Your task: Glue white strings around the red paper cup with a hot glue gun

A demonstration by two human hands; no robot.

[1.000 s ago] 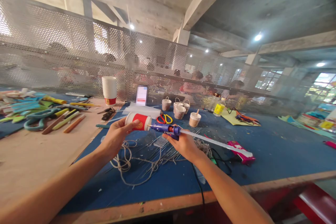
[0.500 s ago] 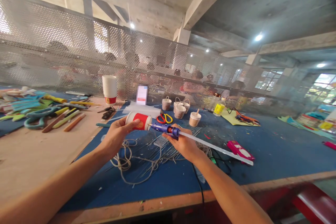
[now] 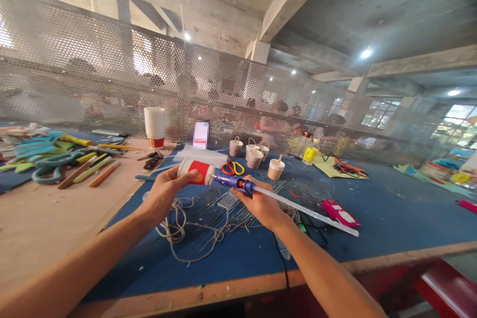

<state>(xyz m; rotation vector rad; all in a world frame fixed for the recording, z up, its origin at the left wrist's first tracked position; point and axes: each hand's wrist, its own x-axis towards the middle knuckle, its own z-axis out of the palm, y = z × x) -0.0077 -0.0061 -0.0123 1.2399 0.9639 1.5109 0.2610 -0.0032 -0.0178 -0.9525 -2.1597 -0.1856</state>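
Observation:
My left hand is wrapped round a red and white paper cup, held on its side above the blue mat. My right hand grips a blue glue gun whose nozzle touches the cup's right end. A long pale glue stick sticks out of the gun's back toward the right. Under both hands lies a tangle of beige cord with several thin clear sticks.
A perforated metal screen runs along the back, with people seated behind it. Stacked white cups, small cord-wrapped cups, red-and-yellow scissors, a pink tool and several tools at the left lie on the table.
The glue gun's nozzle has moved slightly left, up against the cup's end. Both hands otherwise stay in place.

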